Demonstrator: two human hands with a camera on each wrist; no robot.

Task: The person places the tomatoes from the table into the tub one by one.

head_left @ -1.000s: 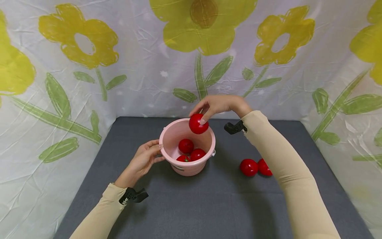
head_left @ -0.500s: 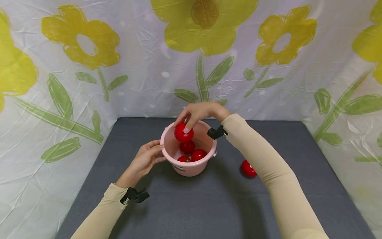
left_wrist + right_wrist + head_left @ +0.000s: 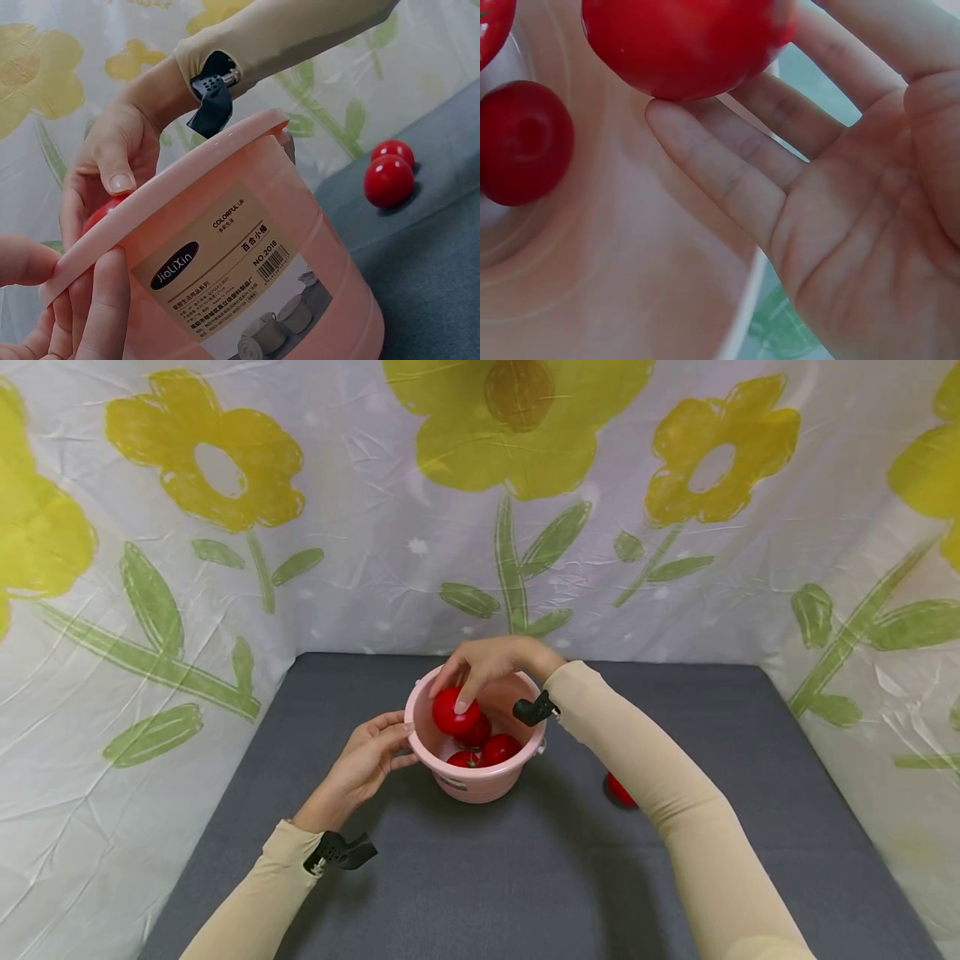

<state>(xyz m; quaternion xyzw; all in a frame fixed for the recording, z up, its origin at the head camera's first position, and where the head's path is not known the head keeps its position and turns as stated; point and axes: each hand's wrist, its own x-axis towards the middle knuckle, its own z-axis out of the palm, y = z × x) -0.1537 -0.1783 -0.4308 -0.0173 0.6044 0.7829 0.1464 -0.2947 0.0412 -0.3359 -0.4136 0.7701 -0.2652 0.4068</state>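
A pink plastic bucket [image 3: 474, 787] stands on the dark cloth. My left hand [image 3: 365, 753] grips its left rim, the thumb [image 3: 28, 260] at the edge and the fingers under the lip outside. From above, my right hand [image 3: 489, 662] reaches into the bucket's mouth and holds a red tomato [image 3: 452, 713] between thumb and fingers. In the right wrist view this tomato [image 3: 690, 41] rests at the fingertips, clear of the bucket floor. Below it, three more tomatoes [image 3: 500, 748] lie at the bottom, one partly covered by the held one.
To the right of the bucket, a tomato [image 3: 620, 792] shows partly behind the right sleeve [image 3: 675, 802]. The left wrist view shows two there, a near tomato [image 3: 388, 181] and one behind it. A flowered curtain [image 3: 360, 527] closes off the back and sides.
My right hand has carried the tomato left and down, from over the back rim into the bucket's mouth. My left hand keeps its hold on the rim.
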